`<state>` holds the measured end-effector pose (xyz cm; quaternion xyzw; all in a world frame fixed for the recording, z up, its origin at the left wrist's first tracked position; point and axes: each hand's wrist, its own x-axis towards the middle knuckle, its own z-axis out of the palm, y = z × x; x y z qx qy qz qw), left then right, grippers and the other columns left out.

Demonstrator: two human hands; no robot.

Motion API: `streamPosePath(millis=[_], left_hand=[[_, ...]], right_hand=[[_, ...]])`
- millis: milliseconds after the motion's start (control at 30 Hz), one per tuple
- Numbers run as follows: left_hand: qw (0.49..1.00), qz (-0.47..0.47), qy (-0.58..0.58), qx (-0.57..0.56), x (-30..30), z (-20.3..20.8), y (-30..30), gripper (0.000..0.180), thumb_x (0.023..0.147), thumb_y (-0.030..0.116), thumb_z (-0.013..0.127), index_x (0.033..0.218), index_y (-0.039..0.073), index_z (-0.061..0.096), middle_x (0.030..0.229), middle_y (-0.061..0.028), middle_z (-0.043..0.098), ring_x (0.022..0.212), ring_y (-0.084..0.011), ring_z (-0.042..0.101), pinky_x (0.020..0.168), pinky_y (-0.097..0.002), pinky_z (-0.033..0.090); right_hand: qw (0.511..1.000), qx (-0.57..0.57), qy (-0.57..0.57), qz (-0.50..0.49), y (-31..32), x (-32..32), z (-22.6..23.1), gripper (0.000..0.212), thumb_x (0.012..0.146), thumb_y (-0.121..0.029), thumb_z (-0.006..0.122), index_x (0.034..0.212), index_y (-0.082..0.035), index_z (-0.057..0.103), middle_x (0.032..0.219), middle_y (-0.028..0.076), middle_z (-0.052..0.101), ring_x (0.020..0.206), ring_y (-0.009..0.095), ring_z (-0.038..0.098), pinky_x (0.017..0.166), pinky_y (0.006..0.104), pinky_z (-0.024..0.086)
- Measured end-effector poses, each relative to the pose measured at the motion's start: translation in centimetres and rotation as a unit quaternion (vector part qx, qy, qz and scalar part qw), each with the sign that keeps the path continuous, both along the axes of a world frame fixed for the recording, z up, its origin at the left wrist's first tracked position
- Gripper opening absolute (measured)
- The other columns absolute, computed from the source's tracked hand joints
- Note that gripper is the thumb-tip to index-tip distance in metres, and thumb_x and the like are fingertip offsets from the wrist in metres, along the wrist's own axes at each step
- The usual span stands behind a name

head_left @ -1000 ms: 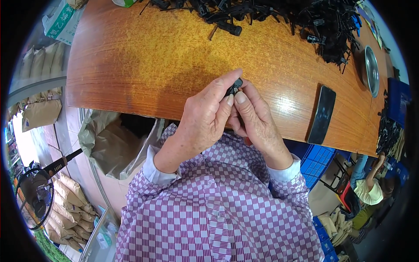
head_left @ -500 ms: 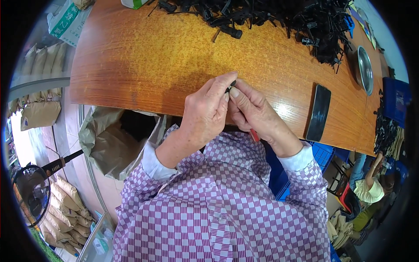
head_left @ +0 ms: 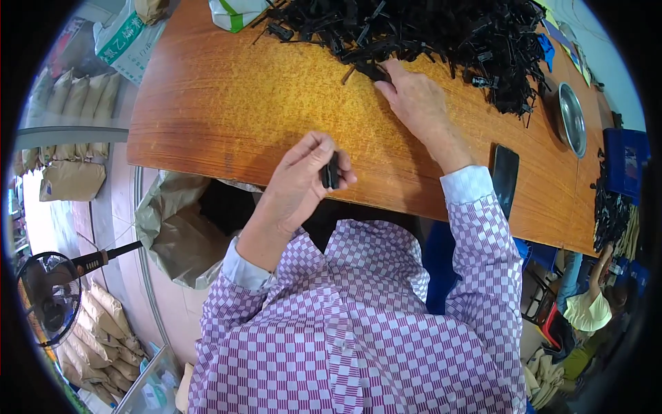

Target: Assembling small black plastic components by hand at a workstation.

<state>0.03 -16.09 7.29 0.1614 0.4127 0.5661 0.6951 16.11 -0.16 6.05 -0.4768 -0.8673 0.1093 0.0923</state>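
My left hand (head_left: 303, 172) is near the table's front edge, fingers closed around a small black plastic part (head_left: 332, 172). My right hand (head_left: 422, 103) reaches forward over the table to the near edge of a heap of black plastic parts (head_left: 420, 31). Its thumb and forefinger are closed on another black plastic part (head_left: 372, 71) there; the other fingers are partly hidden beneath the hand.
On the wooden table (head_left: 227, 103), a black phone (head_left: 505, 176) lies by my right sleeve and a metal bowl (head_left: 571, 121) stands farther right. An open paper sack (head_left: 179, 228) is below the front edge at left, with a fan (head_left: 52, 297) beyond it.
My hands have parted. My right hand has moved forward to the heap, while my left has dropped slightly with a black part. The red item below my right hand no longer shows.
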Motion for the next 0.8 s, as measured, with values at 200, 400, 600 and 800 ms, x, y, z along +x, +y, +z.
streamPosePath(millis=[200, 400, 600, 800], left_hand=[[0.996, -0.025, -0.080, -0.043, 0.4, -1.1, 0.6, 0.025, 0.096, 0.030, 0.049, 0.101, 0.006, 0.053, 0.086, -0.0103, 0.059, 0.069, -0.0138, 0.056, 0.054, -0.0209, 0.043], [0.983, -0.124, -0.130, -0.035, 1.4, -0.8, 3.2, 0.036, 0.095, 0.034, 0.050, 0.113, 0.003, 0.053, 0.091, -0.0137, 0.059, 0.062, -0.0111, 0.051, 0.051, -0.0182, 0.040], [0.970, -0.157, -0.181, -0.034, 2.5, -1.1, 2.9, 0.039, 0.093, 0.033, 0.054, 0.117, 0.003, 0.053, 0.091, -0.0141, 0.062, 0.054, -0.0099, 0.051, 0.046, -0.0174, 0.039], [0.956, -0.176, -0.233, -0.033, 3.7, -1.0, 1.7, 0.041, 0.092, 0.027, 0.057, 0.124, 0.004, 0.047, 0.090, -0.0161, 0.062, 0.054, -0.0105, 0.051, 0.046, -0.0177, 0.039]], right_hand=[[0.962, -0.225, 0.152, 0.040, -1.1, 3.4, 0.0, 0.029, 0.087, -0.018, 0.061, 0.111, -0.004, 0.054, 0.078, 0.015, 0.064, 0.064, 0.026, 0.063, 0.056, 0.0321, 0.046], [0.941, -0.244, 0.223, 0.073, -5.5, 4.8, 2.5, 0.028, 0.085, -0.008, 0.061, 0.112, -0.005, 0.054, 0.081, 0.014, 0.064, 0.073, 0.029, 0.066, 0.058, 0.0336, 0.047], [0.962, -0.113, 0.210, 0.130, -7.3, 6.3, 2.0, 0.032, 0.085, -0.003, 0.060, 0.116, -0.006, 0.054, 0.089, 0.011, 0.067, 0.081, 0.026, 0.067, 0.062, 0.0331, 0.051], [0.923, -0.094, 0.343, 0.146, -8.7, 6.8, 0.4, 0.039, 0.081, 0.002, 0.060, 0.118, -0.009, 0.055, 0.094, 0.012, 0.067, 0.082, 0.027, 0.067, 0.063, 0.0330, 0.054]])
